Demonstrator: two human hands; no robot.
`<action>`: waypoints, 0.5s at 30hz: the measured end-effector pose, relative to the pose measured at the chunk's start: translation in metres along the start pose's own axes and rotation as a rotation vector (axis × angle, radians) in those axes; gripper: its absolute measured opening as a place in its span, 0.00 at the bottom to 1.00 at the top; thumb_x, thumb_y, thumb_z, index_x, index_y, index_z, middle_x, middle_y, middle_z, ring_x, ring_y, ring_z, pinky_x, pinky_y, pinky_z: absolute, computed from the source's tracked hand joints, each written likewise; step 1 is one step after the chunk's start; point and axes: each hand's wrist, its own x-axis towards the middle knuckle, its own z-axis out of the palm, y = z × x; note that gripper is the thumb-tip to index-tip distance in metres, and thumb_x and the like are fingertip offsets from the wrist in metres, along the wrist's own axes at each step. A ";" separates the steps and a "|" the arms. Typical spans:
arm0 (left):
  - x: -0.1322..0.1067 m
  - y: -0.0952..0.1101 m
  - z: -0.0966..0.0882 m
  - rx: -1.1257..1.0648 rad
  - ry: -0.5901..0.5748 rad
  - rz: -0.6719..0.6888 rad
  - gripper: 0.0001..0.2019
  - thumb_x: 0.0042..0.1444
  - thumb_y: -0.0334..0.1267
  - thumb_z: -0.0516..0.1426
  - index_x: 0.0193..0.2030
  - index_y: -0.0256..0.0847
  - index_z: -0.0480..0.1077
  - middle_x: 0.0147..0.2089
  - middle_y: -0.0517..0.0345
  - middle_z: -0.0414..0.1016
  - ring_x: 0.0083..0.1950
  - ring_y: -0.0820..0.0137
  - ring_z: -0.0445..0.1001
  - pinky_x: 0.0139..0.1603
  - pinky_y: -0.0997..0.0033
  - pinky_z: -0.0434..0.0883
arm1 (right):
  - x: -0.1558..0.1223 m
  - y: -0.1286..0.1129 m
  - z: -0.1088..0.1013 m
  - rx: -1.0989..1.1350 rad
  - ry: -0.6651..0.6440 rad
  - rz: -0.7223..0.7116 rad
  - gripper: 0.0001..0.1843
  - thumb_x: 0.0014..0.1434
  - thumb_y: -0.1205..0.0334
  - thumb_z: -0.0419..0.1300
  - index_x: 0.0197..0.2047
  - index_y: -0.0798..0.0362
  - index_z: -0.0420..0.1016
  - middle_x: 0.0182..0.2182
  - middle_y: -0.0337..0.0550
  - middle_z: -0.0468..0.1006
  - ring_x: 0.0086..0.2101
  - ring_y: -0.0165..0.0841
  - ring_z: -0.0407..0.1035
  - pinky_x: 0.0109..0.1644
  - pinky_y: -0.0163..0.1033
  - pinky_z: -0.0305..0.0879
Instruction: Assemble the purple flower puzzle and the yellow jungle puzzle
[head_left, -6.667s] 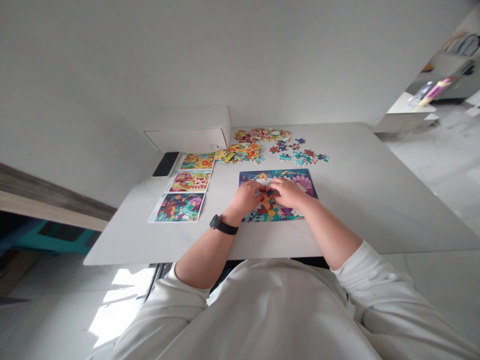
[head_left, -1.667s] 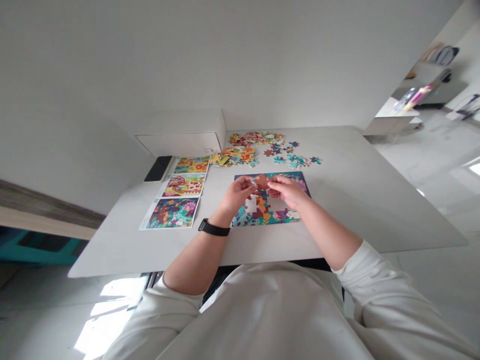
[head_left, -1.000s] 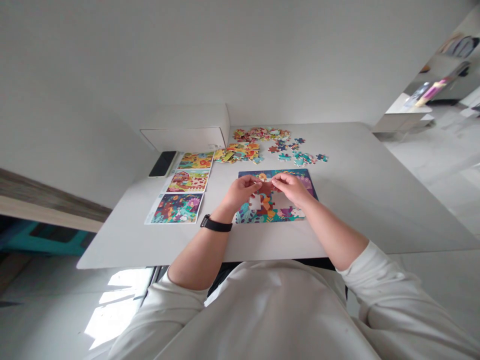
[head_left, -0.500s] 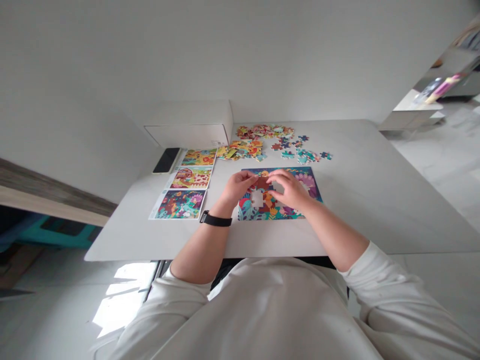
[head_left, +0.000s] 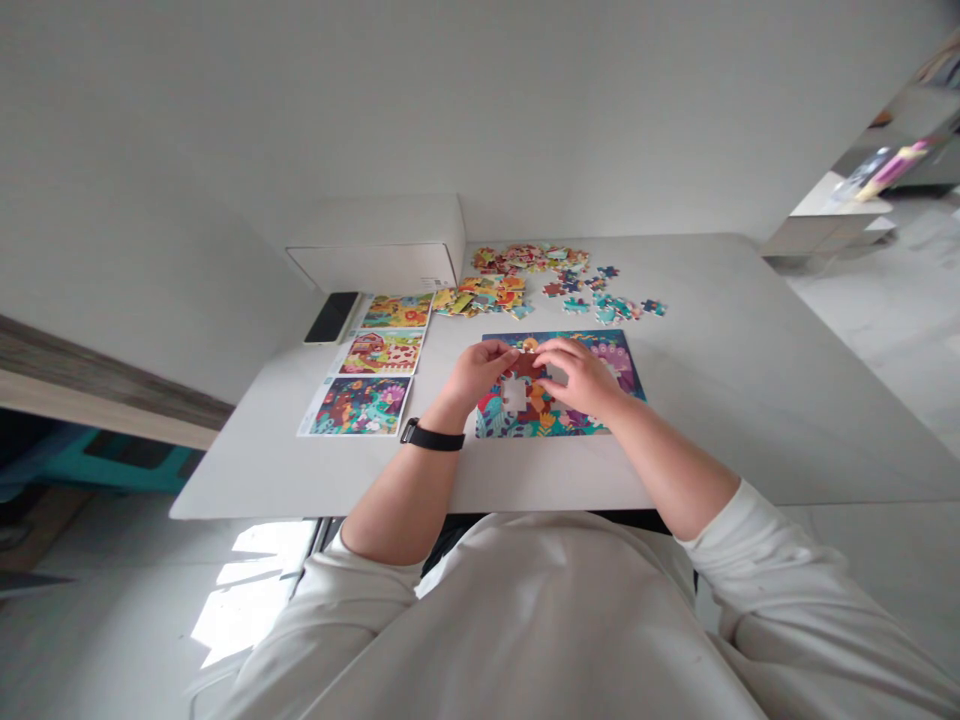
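A colourful jigsaw puzzle lies flat in front of me, with gaps showing its pale backing. Over its upper middle is a brown puzzle piece. My left hand, a black watch band on its wrist, pinches the piece's left side between thumb and fingers. From the right, my right hand has its fingertips on the piece's other edge, with the thumb lower down. My fingers hide part of the puzzle's upper area. Whether the piece sits fully flat, I cannot tell.
Loose puzzle pieces lie beyond the puzzle, near yellow pieces and a red-toned pile. Three picture cards are at the left, beside a phone. A white box stands against the wall.
Both hands stay at the same brown piece, with only slight finger movement. The whole view has shifted a little.
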 end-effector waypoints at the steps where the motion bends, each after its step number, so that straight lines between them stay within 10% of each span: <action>1: 0.001 -0.001 -0.001 -0.001 0.008 -0.001 0.22 0.56 0.60 0.68 0.33 0.41 0.76 0.28 0.58 0.77 0.28 0.72 0.69 0.29 0.73 0.63 | 0.000 0.000 0.000 0.000 -0.001 -0.001 0.12 0.66 0.66 0.67 0.51 0.44 0.81 0.57 0.49 0.81 0.60 0.48 0.74 0.69 0.57 0.69; 9: 0.010 -0.001 -0.026 -0.128 0.383 0.045 0.23 0.67 0.64 0.60 0.37 0.45 0.69 0.20 0.67 0.63 0.20 0.75 0.58 0.22 0.74 0.55 | 0.000 0.002 0.003 -0.014 0.009 -0.013 0.12 0.65 0.67 0.67 0.50 0.44 0.81 0.55 0.48 0.82 0.59 0.47 0.75 0.68 0.56 0.70; 15: 0.011 0.004 -0.034 -0.184 0.423 0.008 0.28 0.69 0.68 0.56 0.32 0.45 0.66 0.18 0.68 0.54 0.18 0.75 0.53 0.20 0.73 0.51 | -0.001 0.006 0.005 -0.023 -0.016 0.002 0.13 0.65 0.68 0.68 0.50 0.44 0.83 0.56 0.48 0.82 0.59 0.46 0.75 0.68 0.55 0.70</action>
